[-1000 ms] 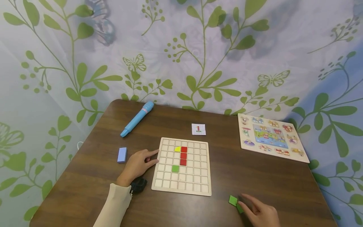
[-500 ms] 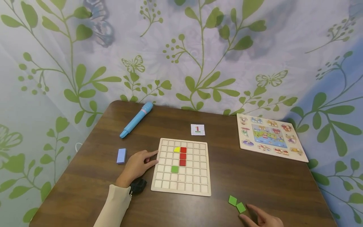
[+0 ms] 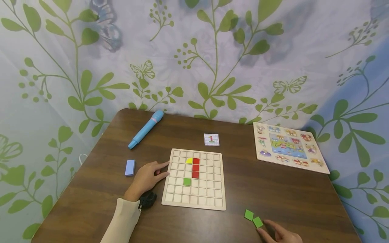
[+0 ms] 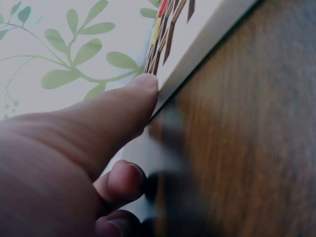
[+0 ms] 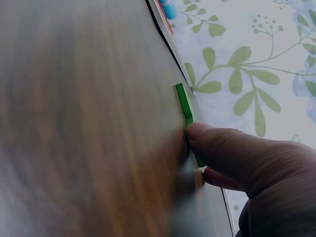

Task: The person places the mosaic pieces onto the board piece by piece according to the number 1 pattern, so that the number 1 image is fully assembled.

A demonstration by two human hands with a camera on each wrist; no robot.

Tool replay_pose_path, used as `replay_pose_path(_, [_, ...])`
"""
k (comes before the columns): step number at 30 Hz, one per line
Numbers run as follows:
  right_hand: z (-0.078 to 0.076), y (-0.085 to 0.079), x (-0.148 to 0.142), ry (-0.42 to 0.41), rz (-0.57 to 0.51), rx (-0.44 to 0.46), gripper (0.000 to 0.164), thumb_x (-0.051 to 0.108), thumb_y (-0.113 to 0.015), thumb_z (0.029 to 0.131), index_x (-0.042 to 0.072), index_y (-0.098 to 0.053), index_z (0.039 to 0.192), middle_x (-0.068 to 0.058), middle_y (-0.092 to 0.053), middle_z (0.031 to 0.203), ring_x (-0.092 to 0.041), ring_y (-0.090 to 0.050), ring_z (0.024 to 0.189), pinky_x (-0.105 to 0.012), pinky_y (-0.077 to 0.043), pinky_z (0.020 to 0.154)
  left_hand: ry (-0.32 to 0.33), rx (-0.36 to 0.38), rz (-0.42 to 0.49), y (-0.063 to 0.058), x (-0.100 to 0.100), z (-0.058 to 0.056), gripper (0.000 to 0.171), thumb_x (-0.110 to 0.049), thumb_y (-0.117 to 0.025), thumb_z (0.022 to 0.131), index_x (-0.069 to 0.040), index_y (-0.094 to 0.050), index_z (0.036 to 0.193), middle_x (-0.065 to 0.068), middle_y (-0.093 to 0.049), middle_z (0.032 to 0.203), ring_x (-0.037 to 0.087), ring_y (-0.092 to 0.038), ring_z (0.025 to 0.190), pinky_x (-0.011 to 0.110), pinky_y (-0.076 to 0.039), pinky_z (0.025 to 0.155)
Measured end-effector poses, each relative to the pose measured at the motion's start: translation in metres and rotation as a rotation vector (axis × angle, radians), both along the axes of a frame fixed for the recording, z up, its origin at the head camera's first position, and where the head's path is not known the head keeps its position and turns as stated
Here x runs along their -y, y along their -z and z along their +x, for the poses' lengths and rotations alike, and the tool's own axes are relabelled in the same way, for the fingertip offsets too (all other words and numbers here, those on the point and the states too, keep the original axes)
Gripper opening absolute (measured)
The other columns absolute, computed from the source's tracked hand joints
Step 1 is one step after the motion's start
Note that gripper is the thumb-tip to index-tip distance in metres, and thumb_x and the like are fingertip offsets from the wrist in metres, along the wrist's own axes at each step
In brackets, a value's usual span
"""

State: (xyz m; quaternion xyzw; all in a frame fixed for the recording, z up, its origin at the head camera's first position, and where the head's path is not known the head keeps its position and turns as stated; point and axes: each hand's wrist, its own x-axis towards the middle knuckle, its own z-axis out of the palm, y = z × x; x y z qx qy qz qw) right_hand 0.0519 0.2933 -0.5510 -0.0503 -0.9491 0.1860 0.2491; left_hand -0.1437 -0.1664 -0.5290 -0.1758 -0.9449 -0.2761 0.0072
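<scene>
In the head view a wooden grid board [image 3: 212,194] lies mid-table. It holds three red tiles [image 3: 196,167] in a column, a yellow rounded piece [image 3: 189,161] beside the top one, and a green tile [image 3: 186,182] lower left. Extended thumb and index finger of my left hand [image 3: 147,176] touch the board's left edge; the left wrist view shows the thumb [image 4: 143,84] against its side. At the lower right, my right hand [image 3: 281,233] pinches a green square tile [image 3: 258,222] between thumb and finger. A second loose green tile [image 3: 249,215] meets its corner.
Behind the board lies a small pattern card [image 3: 211,139]. A blue toy microphone [image 3: 146,130] and a blue block [image 3: 130,167] are at the left. A picture puzzle board [image 3: 288,146] occupies the right rear. Patterned cloth [image 3: 194,67] hangs behind the table.
My right hand has drawn back from over the two loose green tiles, uncovering them, then closed its thumb and finger in on the nearer one. The left hand stays at the board's edge.
</scene>
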Motion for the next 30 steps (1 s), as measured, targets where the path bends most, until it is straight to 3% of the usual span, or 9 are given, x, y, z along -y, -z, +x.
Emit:
replay_pose_path(7, [0.0002, 0.0009, 0.0024, 0.012, 0.029, 0.014, 0.039, 0.031, -0.098, 0.058, 0.022, -0.080, 0.092, 0.022, -0.025, 0.053, 0.010, -0.013, 0.045, -0.015, -0.015, 0.043, -0.003, 0.007, 0.003, 0.0010, 0.0002, 0.0001, 0.049, -0.039, -0.076, 0.093, -0.024, -0.067, 0.139, -0.010, -0.043, 0.072, 0.009, -0.036, 0.061, 0.028, -0.033, 0.060])
replay_pose_path(15, [-0.0022, 0.0059, 0.0012, -0.025, 0.018, -0.047, 0.037, 0.025, -0.097, 0.058, 0.020, -0.079, 0.090, 0.024, -0.025, 0.054, 0.012, -0.013, 0.045, -0.013, -0.014, 0.043, -0.008, 0.017, 0.001, 0.0017, 0.0005, 0.0003, 0.049, -0.040, -0.076, 0.093, -0.025, -0.067, 0.139, -0.010, -0.043, 0.073, 0.009, -0.036, 0.061, 0.028, -0.033, 0.060])
replay_pose_path(25, [-0.0025, 0.0035, 0.0023, 0.066, -0.009, 0.009, 0.033, 0.020, -0.096, 0.063, 0.017, -0.080, 0.091, 0.018, -0.029, 0.052, 0.006, -0.017, 0.043, -0.017, -0.017, 0.042, -0.008, 0.007, 0.000, 0.0026, -0.0005, 0.0006, 0.048, -0.037, -0.076, 0.094, -0.023, -0.067, 0.139, -0.010, -0.044, 0.072, 0.009, -0.037, 0.061, 0.027, -0.033, 0.059])
replay_pose_path(30, [-0.0044, -0.0031, -0.0006, 0.059, -0.009, 0.020, 0.031, 0.018, -0.095, 0.066, 0.015, -0.081, 0.093, 0.017, -0.027, 0.051, 0.004, -0.016, 0.043, -0.019, -0.018, 0.042, -0.006, 0.006, 0.008, 0.0036, 0.0001, 0.0015, 0.049, -0.038, -0.076, 0.093, -0.024, -0.067, 0.139, -0.010, -0.044, 0.071, 0.009, -0.036, 0.060, 0.027, -0.034, 0.059])
